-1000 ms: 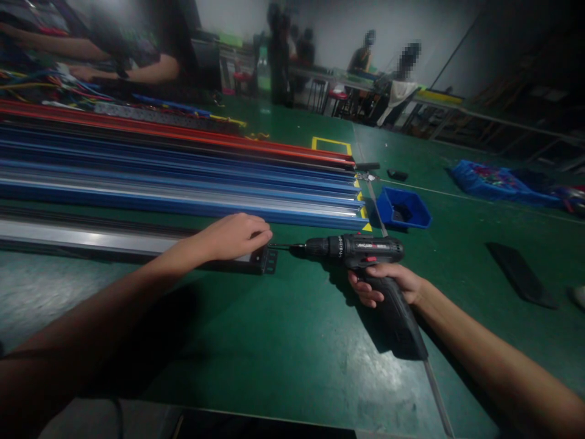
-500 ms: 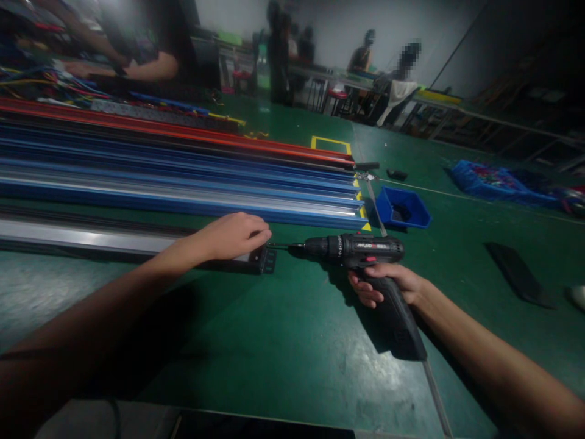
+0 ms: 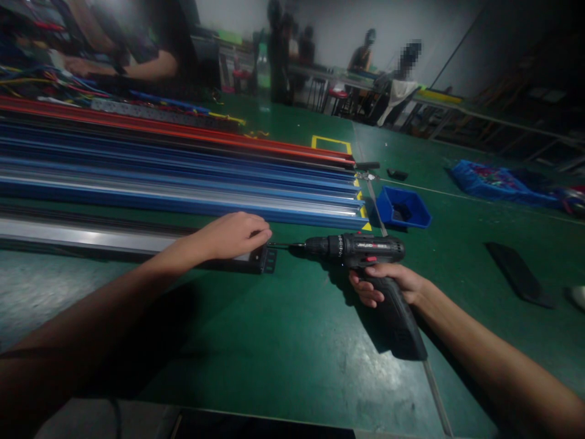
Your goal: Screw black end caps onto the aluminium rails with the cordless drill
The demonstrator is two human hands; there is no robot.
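Wires [image 3: 55, 76] in many colours lie in a tangle toward the left end of the green table [image 3: 292, 341], over by its far side, with a co-worker's hand [image 3: 85, 66] among them. In front of these, a red bar [image 3: 183, 125] and several blue bars [image 3: 183, 177] run in from the left, side by side. Nearest to the table's front edge and roughly in line with them is a dark rail [image 3: 114, 236] with a silver strip along its top.

Across the right end of that rail rests the person's left hand [image 3: 233, 235], fingers bent and drawn together; from where I stand I cannot tell whether they pinch anything. Just below them a small slotted bracket [image 3: 269, 262] juts from the rail's end. The thin bit [image 3: 282, 246] of a black drill [image 3: 365, 249] reaches left to those fingertips, its very tip hard to make out. The right hand [image 3: 397, 277] is wrapped round the drill's handle, which slants toward the front edge. Beyond the drill sits a blue bin [image 3: 418, 210]; farther right lies a flat black slab [image 3: 518, 274].
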